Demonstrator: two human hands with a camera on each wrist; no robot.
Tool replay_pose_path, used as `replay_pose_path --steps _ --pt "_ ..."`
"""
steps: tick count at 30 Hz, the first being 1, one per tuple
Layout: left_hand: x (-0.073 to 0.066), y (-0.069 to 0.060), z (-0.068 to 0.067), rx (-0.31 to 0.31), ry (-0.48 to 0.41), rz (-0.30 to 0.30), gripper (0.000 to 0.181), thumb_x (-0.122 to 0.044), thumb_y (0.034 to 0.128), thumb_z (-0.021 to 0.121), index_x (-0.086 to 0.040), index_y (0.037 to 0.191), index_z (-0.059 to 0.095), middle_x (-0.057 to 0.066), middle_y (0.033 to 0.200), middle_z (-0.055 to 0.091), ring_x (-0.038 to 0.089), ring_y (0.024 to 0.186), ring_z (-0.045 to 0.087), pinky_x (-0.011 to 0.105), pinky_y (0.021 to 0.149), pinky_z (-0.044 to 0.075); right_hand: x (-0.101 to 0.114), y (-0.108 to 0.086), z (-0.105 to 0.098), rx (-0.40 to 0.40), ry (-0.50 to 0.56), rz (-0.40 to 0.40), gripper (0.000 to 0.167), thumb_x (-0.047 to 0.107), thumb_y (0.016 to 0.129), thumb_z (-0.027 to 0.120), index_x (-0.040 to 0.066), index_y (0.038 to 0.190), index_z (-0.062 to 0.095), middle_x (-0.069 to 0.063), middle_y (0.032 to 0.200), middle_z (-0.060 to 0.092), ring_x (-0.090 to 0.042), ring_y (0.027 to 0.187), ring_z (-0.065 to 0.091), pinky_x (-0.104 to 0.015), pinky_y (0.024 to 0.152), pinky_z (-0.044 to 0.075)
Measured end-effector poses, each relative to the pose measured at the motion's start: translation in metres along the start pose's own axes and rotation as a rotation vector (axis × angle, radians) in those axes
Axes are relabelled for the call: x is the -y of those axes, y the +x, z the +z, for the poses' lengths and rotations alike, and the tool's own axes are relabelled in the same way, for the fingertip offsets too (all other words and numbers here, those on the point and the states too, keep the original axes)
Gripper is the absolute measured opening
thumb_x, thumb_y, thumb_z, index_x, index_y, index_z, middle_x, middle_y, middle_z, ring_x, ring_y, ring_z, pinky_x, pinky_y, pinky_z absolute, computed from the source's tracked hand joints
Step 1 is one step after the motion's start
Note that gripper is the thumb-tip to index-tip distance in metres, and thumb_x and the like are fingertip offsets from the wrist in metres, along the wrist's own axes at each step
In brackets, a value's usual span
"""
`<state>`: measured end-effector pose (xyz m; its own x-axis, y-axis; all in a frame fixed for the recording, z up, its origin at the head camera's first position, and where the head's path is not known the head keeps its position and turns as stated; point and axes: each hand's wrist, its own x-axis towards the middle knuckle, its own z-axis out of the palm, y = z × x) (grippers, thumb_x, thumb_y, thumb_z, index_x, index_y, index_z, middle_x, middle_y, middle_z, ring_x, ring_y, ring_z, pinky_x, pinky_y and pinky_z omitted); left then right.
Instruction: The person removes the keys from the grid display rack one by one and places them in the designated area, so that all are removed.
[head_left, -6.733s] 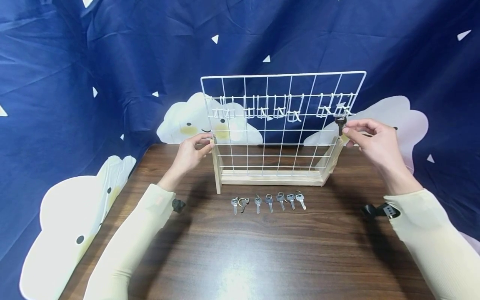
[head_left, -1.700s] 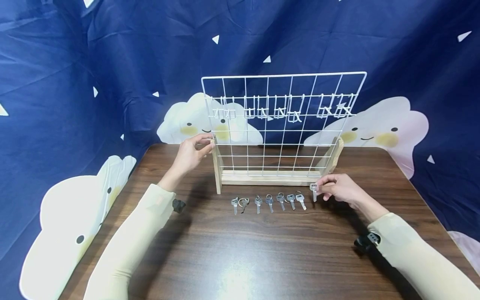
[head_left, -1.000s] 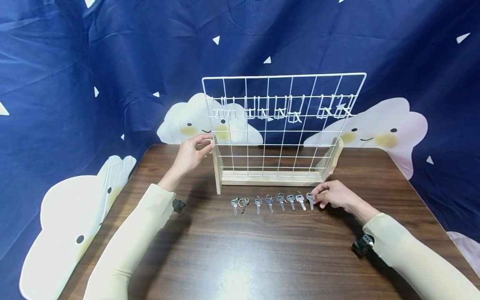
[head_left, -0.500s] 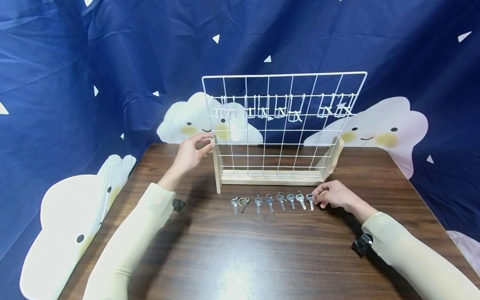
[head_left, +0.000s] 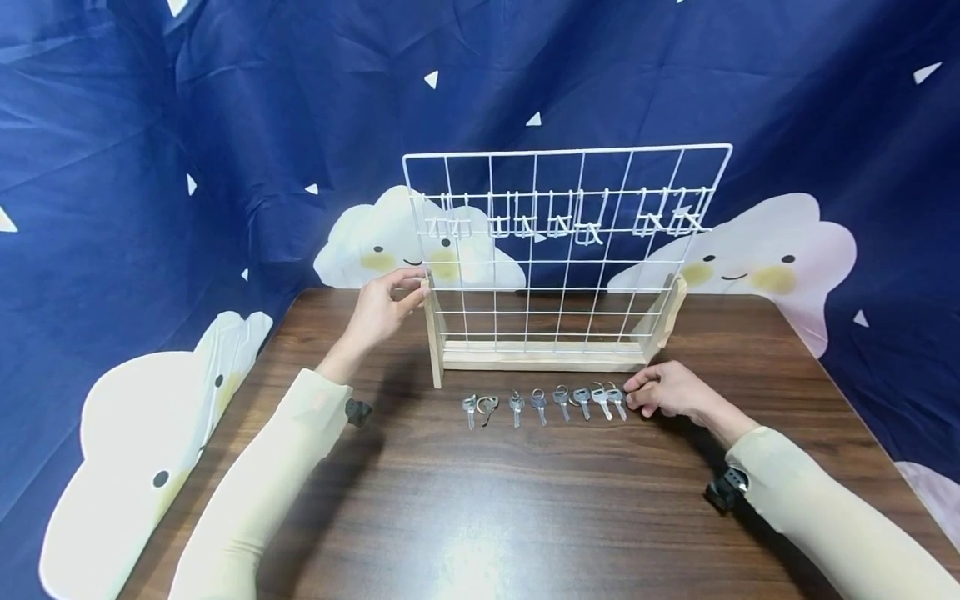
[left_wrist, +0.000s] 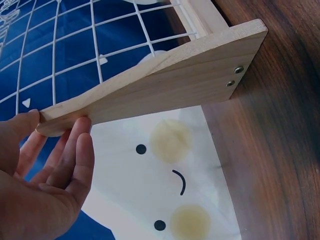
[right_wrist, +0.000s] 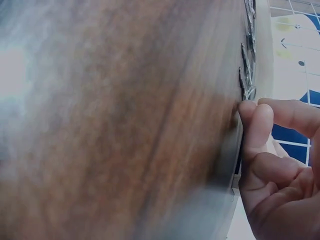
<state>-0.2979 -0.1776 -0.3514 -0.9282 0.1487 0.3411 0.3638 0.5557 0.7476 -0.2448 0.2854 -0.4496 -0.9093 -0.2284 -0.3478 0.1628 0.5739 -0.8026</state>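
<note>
A white wire grid rack [head_left: 555, 261] stands on wooden side supports, with several white hooks [head_left: 588, 229] hung along its upper part. My left hand [head_left: 381, 307] pinches the top end of the left wooden support [left_wrist: 150, 82], thumb on one side and fingers on the other. Several metal keys [head_left: 539, 403] with rings lie in a row before the rack. At the row's right end lies a silver key [head_left: 617, 402], slightly tilted and fully visible. Right beside it is my right hand [head_left: 671, 390], fingers loosely bent and nothing seen between them; whether a fingertip touches the key is unclear.
The dark wooden table [head_left: 480, 492] stretches in front of the keys. A blue curtain [head_left: 480, 75] with white clouds hangs behind and at both sides. Both wrists wear a small black camera [head_left: 726, 489].
My right hand came down from the rack's right side with a key and laid it at the row's right end. The key has since turned and shifted left. My left hand has stayed put.
</note>
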Motion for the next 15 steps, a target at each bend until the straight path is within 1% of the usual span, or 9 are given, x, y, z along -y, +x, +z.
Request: replay_pose_path --steps 3,4,5,8,9,10,12,15 --pt "0.000 -0.002 -0.001 -0.012 0.046 0.018 0.037 -0.025 0.0943 0.071 -0.013 0.129 0.066 0.016 0.114 0.075 0.028 0.090 0.076 0.029 0.070 0.062 0.001 -0.003 -0.002 -0.012 0.003 -0.007 0.034 0.011 0.086 0.072 -0.007 0.114 0.064 0.002 0.079 0.075 -0.009 0.061 0.062 -0.017 0.040 0.034" --pt "0.000 -0.003 -0.001 -0.017 0.061 0.023 0.037 -0.026 0.0942 0.071 -0.014 0.129 0.066 0.014 0.113 0.075 0.027 0.089 0.076 0.028 0.068 0.060 0.002 -0.004 -0.003 -0.015 -0.001 -0.016 0.034 0.011 0.087 0.072 -0.007 0.114 0.064 0.002 0.080 0.076 -0.009 0.061 0.062 -0.018 0.039 0.034" --pt "0.001 -0.003 -0.001 -0.023 0.082 0.028 0.038 -0.027 0.0943 0.071 -0.016 0.130 0.066 0.012 0.112 0.076 0.025 0.090 0.075 0.026 0.070 0.057 0.003 -0.005 -0.004 -0.021 -0.004 -0.025 0.034 0.011 0.086 0.072 -0.007 0.114 0.064 0.001 0.081 0.076 -0.010 0.061 0.062 -0.018 0.039 0.034" --pt "0.001 -0.005 -0.003 -0.024 0.104 0.040 0.039 -0.029 0.0947 0.070 -0.020 0.132 0.065 0.008 0.109 0.077 0.023 0.086 0.074 0.026 0.064 0.049 0.007 -0.008 -0.008 -0.046 -0.021 -0.051 0.033 0.011 0.087 0.071 -0.007 0.113 0.064 0.000 0.082 0.077 -0.010 0.061 0.063 -0.019 0.039 0.036" --pt "0.001 -0.006 -0.004 -0.020 0.101 0.043 0.039 -0.029 0.0951 0.069 -0.021 0.133 0.064 0.007 0.108 0.077 0.022 0.086 0.075 0.025 0.066 0.049 0.008 -0.009 -0.009 -0.054 -0.032 -0.060 0.032 0.011 0.087 0.071 -0.007 0.113 0.064 -0.001 0.083 0.077 -0.011 0.061 0.064 -0.019 0.039 0.037" --pt "0.001 -0.006 -0.004 -0.015 0.093 0.043 0.039 -0.029 0.0954 0.069 -0.021 0.133 0.064 0.007 0.108 0.077 0.022 0.087 0.075 0.025 0.067 0.049 0.009 -0.010 -0.010 -0.063 -0.045 -0.076 0.033 0.011 0.087 0.070 -0.008 0.113 0.064 -0.001 0.084 0.077 -0.011 0.062 0.064 -0.020 0.039 0.037" --pt "0.001 -0.006 -0.006 0.002 0.060 0.045 0.037 -0.025 0.0966 0.068 -0.019 0.133 0.064 0.009 0.108 0.077 0.023 0.088 0.076 0.026 0.070 0.054 0.011 -0.012 -0.013 -0.090 -0.065 -0.092 0.031 0.011 0.088 0.068 -0.008 0.113 0.065 -0.003 0.084 0.077 -0.011 0.062 0.065 -0.020 0.040 0.038" --pt "0.001 -0.006 -0.009 0.014 0.035 0.039 0.033 -0.020 0.0981 0.065 -0.014 0.131 0.065 0.011 0.112 0.076 0.025 0.094 0.076 0.031 0.083 0.061 0.014 -0.014 -0.017 -0.136 -0.100 -0.126 0.029 0.010 0.089 0.067 -0.008 0.112 0.067 -0.007 0.085 0.076 -0.013 0.064 0.067 -0.022 0.044 0.043"
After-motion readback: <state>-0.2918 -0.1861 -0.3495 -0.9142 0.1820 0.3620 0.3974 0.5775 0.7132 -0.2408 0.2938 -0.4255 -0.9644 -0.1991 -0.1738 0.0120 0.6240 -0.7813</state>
